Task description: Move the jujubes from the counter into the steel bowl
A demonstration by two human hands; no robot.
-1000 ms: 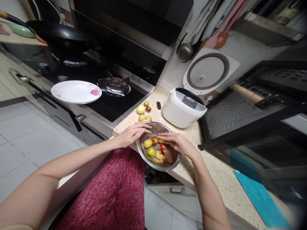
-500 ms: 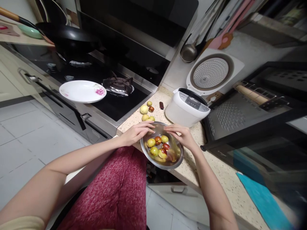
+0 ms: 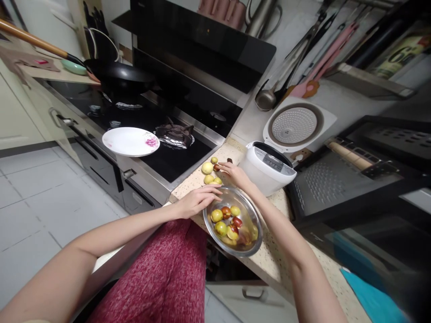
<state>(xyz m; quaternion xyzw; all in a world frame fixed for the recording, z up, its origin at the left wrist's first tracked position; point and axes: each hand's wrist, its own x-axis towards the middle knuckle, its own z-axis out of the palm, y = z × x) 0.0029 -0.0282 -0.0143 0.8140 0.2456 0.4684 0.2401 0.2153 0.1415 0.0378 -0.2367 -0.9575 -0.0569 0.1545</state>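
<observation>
A metal bowl point(image 3: 249, 211) holding several yellow-green and reddish-brown jujubes point(image 3: 232, 232) stands at the counter's front edge. My left hand point(image 3: 195, 200) rests over its left rim, fingers stretched out and holding nothing. Beyond the bowl, my right hand point(image 3: 235, 174) reaches across to a small group of loose fruit. Its outstretched fingertips are at a red-brown jujube point(image 3: 216, 168); whether they touch it I cannot tell. Pale yellow jujubes point(image 3: 207, 168) lie beside that one. Partly behind the right hand is a small dark brown object point(image 3: 229, 160).
A white rice cooker point(image 3: 266, 168) with its lid up stands right of the fruit. Left of the counter, a floral plate point(image 3: 129, 141) lies on the stove, and a black wok point(image 3: 117, 74) sits farther back. A dark oven point(image 3: 353, 188) borders the right side.
My right hand has left the bowl's far rim and moved forward and left to the loose jujubes. My left hand stays at the bowl. The view has tilted up a little.
</observation>
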